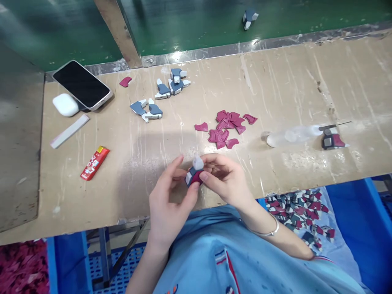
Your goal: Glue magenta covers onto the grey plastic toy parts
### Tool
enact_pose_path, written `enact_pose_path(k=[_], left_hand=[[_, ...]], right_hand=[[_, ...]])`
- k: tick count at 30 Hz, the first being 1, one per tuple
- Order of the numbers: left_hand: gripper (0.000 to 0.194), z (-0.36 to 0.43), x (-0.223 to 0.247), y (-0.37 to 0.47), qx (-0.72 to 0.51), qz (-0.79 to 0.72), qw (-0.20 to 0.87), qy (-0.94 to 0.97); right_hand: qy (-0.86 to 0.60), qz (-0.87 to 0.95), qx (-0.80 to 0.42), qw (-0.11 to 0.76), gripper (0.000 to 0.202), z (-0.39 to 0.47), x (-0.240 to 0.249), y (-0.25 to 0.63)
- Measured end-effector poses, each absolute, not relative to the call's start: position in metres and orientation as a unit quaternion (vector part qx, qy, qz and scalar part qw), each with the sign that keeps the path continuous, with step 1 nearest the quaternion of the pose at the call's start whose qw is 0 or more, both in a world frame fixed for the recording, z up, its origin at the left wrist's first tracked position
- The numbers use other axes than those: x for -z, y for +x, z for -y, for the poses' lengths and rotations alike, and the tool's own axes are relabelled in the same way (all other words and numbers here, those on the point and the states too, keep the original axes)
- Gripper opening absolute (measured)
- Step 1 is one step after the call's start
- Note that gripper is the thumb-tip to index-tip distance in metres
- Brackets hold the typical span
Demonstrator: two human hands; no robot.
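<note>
Between my two hands, over the front part of the table, is a small dark-grey, white and maroon plastic piece (190, 176). My left hand (171, 200) grips it from the left, with the thumb on its lower side. From the right, the thumb and fingers of my right hand (228, 179) pinch it along the maroon face. Just beyond my hands lies a loose heap of maroon plastic pieces (225, 128). Several grey and white plastic pieces (153, 109) rest farther back on the left.
A clear bottle with a needle tip (290, 136) lies on the right beside a finished-looking piece (333, 141). On the left are a phone (82, 85), a white case (65, 105), a paper strip (70, 130) and a red packet (94, 163). Blue bins (352, 212) stand below the table edge.
</note>
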State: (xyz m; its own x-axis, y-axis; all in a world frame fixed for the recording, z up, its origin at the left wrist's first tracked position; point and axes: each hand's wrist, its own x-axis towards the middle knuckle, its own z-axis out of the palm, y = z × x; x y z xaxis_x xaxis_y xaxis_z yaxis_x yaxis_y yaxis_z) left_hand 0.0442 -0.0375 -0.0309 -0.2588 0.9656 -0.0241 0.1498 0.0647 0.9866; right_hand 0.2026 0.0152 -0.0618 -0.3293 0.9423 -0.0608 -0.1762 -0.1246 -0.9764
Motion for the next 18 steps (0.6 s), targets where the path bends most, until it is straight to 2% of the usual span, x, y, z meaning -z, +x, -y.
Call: enact_pose_path(k=[3, 5, 8, 11, 15, 18], left_hand=[[0.021, 0.0337, 0.0301, 0.0478, -0.543, -0.604, 0.41, 0.416], [0.014, 0.0319, 0.0313, 0.0482, -0.555, -0.595, 0.4, 0.422], [0.019, 0.0332, 0.0344, 0.0476, -0.571, -0.583, 0.367, 0.447], [0.016, 0.037, 0.0347, 0.0463, -0.562, -0.595, 0.348, 0.457], [0.012, 0.038, 0.0294, 0.0438, -0.532, -0.6, 0.396, 0.448], [0.021, 0.0353, 0.0264, 0.044, -0.529, -0.581, 0.443, 0.432]], right_hand=[[-0.362, 0.49, -0.645, 0.462, 0.033, -0.0127, 0.0646, 0.1998], [-0.34, 0.494, -0.634, 0.487, 0.03, -0.011, 0.0648, 0.197], [-0.335, 0.5, -0.625, 0.497, 0.03, -0.0092, 0.0625, 0.1942], [-0.356, 0.48, -0.642, 0.48, 0.037, -0.0087, 0.0583, 0.1943], [-0.377, 0.423, -0.673, 0.475, 0.048, -0.0116, 0.0571, 0.1954], [-0.381, 0.386, -0.701, 0.463, 0.052, -0.016, 0.0602, 0.1956]])
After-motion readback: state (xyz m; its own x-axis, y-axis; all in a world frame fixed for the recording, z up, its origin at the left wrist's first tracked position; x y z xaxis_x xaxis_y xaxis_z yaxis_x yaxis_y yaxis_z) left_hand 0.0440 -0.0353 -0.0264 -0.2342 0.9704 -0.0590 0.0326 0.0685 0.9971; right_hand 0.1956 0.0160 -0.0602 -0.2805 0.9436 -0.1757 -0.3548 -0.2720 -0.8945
